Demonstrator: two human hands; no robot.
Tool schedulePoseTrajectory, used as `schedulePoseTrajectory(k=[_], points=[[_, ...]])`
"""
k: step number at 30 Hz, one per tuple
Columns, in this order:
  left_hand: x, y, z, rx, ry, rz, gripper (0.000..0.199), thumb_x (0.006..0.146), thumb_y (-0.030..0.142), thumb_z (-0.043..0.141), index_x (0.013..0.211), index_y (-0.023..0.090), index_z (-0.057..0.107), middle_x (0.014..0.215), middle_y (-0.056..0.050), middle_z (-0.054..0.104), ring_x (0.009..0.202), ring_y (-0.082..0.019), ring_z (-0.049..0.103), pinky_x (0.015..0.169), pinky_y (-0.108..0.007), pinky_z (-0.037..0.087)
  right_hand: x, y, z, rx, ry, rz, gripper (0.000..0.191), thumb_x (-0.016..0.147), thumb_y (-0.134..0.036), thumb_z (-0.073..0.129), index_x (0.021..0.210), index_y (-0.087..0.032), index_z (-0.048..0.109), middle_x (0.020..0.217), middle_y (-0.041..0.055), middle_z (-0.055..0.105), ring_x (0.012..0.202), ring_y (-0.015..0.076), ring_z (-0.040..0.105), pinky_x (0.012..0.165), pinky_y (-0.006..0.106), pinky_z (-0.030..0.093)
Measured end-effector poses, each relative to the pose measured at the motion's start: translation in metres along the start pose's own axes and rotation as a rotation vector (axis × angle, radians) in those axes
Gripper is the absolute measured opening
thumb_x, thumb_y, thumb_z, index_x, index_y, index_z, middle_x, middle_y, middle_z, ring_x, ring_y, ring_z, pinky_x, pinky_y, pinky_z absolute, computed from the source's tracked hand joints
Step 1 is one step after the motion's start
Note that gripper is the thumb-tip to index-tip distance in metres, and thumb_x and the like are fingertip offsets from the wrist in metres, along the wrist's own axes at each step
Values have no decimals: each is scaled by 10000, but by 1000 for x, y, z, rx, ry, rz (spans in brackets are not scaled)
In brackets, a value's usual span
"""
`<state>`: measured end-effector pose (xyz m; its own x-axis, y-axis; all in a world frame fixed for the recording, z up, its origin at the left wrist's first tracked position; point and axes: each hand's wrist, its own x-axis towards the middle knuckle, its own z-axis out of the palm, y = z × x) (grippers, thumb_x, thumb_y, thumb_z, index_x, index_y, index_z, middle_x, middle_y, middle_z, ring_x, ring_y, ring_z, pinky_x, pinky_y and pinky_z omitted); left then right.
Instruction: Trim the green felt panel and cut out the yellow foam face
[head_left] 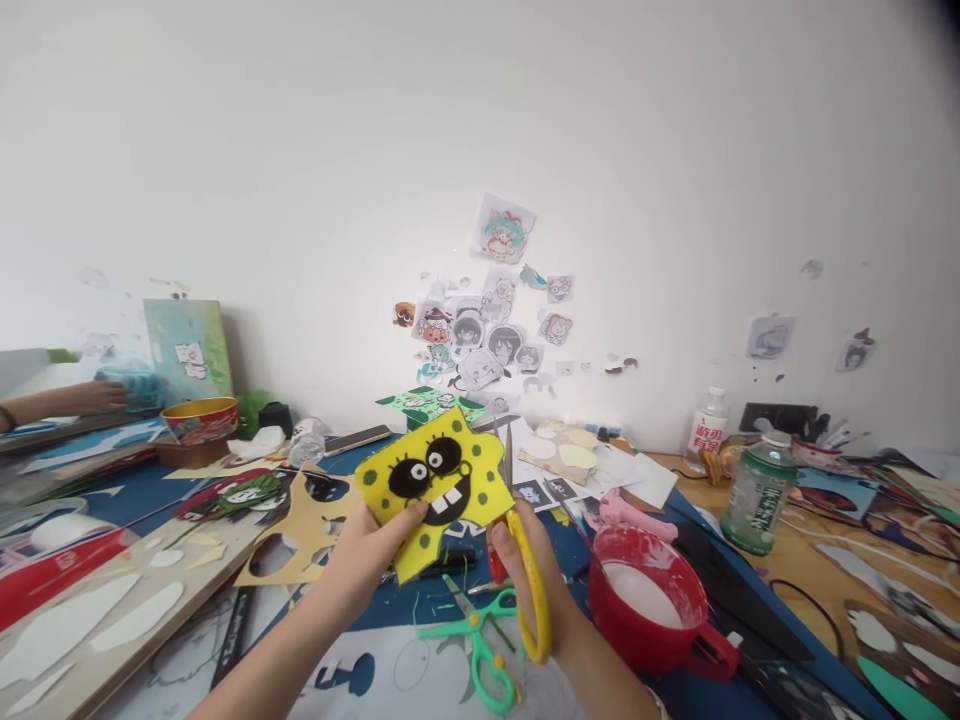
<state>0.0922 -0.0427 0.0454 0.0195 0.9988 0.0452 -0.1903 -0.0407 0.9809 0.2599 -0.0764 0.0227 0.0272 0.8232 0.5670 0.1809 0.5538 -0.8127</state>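
Observation:
My left hand point(381, 540) pinches the lower left of a yellow cut-out point(390, 508) with a cartoon face, black-ringed eyes, green spots and a wide smile. The thumb lies on its front near the mouth. My right hand point(529, 560) is closed round the yellow handles of a pair of scissors point(534, 600). Their blades point upward at the right edge of the cut-out, partly behind it. Below, turquoise scissors point(478, 622) lie open on printed paper point(405, 665).
A red cup point(649, 590) of white material stands at right, near a green bottle point(760, 495). Tan scraps point(300, 525) and boards point(135, 620) lie left. Another person's hand point(94, 397) is at far left. Drawings point(504, 230) hang on the wall.

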Motion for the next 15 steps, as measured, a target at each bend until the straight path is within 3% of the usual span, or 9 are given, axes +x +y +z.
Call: schedulePoseTrajectory(k=[3, 9, 15], points=[[0, 3, 0, -54, 12, -23, 333, 687, 184, 683, 976, 192, 520, 858, -57, 728, 733, -217, 697, 601, -283, 579, 0, 0, -2, 49, -35, 3, 362, 836, -445, 474, 1053, -167, 556, 873, 66, 636, 811, 199, 606, 688, 249, 491], [3, 2, -4, -89, -4, -47, 353, 687, 174, 686, 997, 195, 520, 834, -45, 731, 712, -193, 700, 573, -230, 571, 1, 2, 0, 99, -39, 38, 376, 826, -480, 469, 1003, -164, 568, 781, 46, 605, 705, 183, 583, 590, 242, 483], [0, 0, 1, -92, -49, -63, 304, 711, 159, 667, 975, 202, 522, 828, -34, 734, 709, -182, 699, 590, -229, 572, 1, -1, 0, 153, -39, 41, 427, 814, -506, 473, 1076, -181, 561, 904, 73, 631, 870, 228, 608, 713, 280, 503]])
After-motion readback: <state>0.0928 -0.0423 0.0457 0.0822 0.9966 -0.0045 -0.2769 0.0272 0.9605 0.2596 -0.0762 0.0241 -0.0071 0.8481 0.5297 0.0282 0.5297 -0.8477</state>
